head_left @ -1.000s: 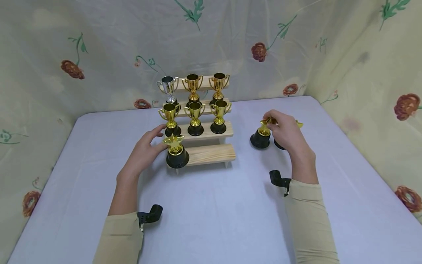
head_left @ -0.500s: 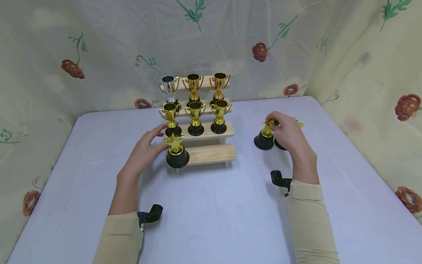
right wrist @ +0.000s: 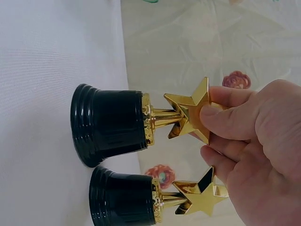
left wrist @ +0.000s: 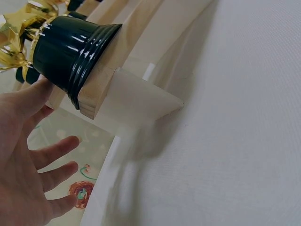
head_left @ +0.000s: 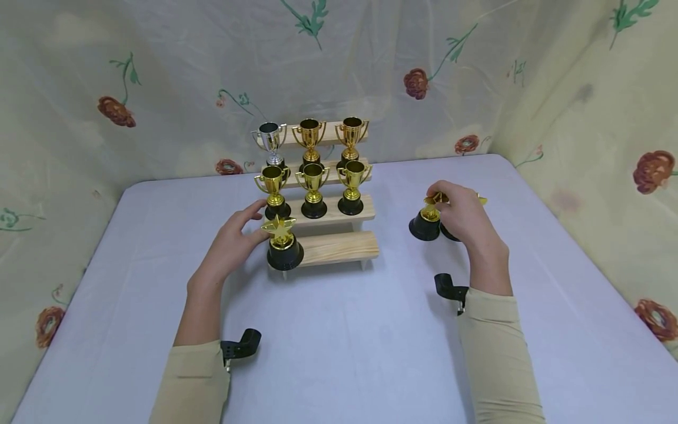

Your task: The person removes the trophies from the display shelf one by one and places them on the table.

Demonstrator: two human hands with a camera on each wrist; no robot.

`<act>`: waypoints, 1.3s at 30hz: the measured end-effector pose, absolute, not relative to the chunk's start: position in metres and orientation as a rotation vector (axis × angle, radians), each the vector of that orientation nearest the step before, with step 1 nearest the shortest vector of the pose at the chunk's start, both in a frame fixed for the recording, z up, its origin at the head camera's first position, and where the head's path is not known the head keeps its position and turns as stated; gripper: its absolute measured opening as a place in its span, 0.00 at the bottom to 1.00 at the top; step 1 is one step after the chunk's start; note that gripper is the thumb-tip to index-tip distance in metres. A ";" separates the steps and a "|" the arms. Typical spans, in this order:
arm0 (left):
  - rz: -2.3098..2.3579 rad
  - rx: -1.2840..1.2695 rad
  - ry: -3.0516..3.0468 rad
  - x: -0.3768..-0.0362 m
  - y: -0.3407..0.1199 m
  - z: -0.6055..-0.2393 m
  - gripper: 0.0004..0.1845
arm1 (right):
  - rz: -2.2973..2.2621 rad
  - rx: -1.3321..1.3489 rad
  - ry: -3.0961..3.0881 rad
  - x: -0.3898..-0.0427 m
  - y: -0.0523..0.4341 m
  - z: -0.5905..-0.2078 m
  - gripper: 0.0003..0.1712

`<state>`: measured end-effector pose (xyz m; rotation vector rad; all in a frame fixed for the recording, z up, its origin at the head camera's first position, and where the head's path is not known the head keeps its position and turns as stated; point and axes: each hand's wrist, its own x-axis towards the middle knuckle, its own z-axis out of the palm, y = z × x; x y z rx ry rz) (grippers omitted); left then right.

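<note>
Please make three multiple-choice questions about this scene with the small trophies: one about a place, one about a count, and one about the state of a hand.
1. Where does the star trophy beside the left hand stand?
A. on the lowest step of the wooden stand
B. on the top step
C. on the table, far from the stand

2. How many silver cups are on the stand?
A. none
B. one
C. three

3. What does the right hand do?
A. lies flat on the table
B. pinches the star of a trophy
C. holds a silver cup

Answers: 1 A, its black base sits at the left end of the lowest step. 2 B, only the silver cup at top left is silver; five are gold. 3 B, the right wrist view shows thumb and fingers on the star.
</note>
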<state>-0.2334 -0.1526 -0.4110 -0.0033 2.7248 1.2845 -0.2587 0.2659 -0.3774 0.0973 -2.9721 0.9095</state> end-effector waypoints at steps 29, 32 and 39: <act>1.288 0.010 2.728 -0.233 -0.153 -0.410 0.35 | 0.999 0.186 -2.883 -0.241 0.258 -0.348 0.26; 1.284 0.011 2.728 -0.233 -0.153 -0.410 0.35 | 0.998 0.218 -2.856 -0.237 0.255 -0.344 0.25; 1.291 0.005 2.724 -0.233 -0.152 -0.410 0.35 | 0.979 0.248 -2.850 -0.234 0.248 -0.340 0.22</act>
